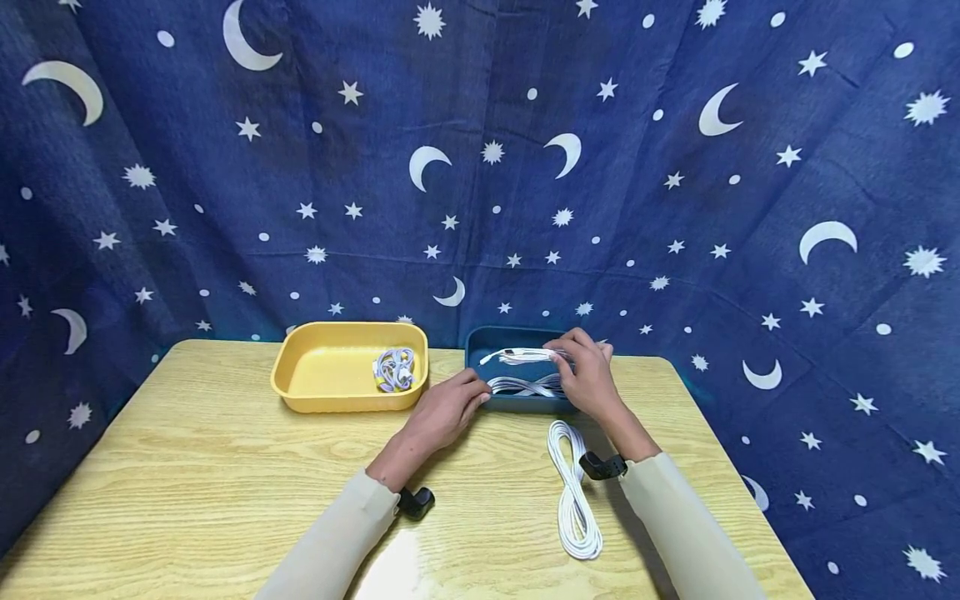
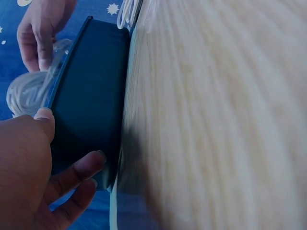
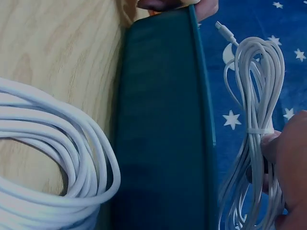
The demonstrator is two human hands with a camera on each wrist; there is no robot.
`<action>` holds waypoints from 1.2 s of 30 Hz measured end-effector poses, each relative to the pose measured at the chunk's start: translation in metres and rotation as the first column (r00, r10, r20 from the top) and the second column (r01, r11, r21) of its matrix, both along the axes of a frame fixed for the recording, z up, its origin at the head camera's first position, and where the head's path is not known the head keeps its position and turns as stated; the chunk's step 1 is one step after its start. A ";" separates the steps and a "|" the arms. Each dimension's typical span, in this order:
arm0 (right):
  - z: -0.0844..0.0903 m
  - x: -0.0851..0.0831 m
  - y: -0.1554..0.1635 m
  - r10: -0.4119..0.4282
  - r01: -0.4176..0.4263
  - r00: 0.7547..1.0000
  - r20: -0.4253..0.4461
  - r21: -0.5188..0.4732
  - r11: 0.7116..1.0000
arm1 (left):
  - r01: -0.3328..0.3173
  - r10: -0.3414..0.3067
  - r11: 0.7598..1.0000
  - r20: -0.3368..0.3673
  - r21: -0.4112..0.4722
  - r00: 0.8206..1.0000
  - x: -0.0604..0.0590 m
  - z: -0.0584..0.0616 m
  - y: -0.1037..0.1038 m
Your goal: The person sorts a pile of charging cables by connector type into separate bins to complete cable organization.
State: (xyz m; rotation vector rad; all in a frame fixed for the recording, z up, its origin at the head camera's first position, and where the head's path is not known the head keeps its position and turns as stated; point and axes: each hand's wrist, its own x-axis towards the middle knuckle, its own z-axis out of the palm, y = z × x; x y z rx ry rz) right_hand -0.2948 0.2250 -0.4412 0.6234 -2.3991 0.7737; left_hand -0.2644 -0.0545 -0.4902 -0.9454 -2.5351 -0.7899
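Note:
My right hand (image 1: 588, 367) pinches a bundled white cable (image 3: 261, 86) near its tie, above the dark blue tray (image 3: 163, 120). A connector (image 3: 225, 32) sticks out from the bundle's end. At the tray's near left corner, my left hand (image 1: 450, 408) grips the rim, the thumb (image 2: 45, 117) on the edge and other fingers along the outside. Inside the tray lies another coiled cable (image 1: 517, 386), light grey or white. On the table, below the right wrist, rests a thick white cable coil (image 1: 573, 492), seen large in the right wrist view.
Left of the blue tray stands a yellow tray (image 1: 345, 403) holding a small bundle of cables (image 1: 394, 369) with yellow bits. Both trays sit along the far edge of the wooden table (image 1: 225, 483). A dark blue curtain (image 1: 480, 208) with moons and stars hangs behind.

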 end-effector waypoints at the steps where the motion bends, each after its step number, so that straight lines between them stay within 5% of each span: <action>1: -0.001 -0.002 -0.001 -0.007 0.007 1.000 0.013 0.008 1.000 | 0.001 -0.001 1.000 0.001 0.002 1.000 0.000 0.000 0.000; 17: -0.016 -0.016 -0.011 -0.137 0.116 0.973 0.185 0.118 0.986 | 0.005 -0.005 1.000 -0.004 -0.002 1.000 0.000 -0.001 0.000; 36: -0.015 -0.020 -0.013 -0.138 0.084 0.939 0.314 0.181 0.980 | 0.003 -0.003 1.000 0.007 -0.016 1.000 0.002 -0.001 -0.001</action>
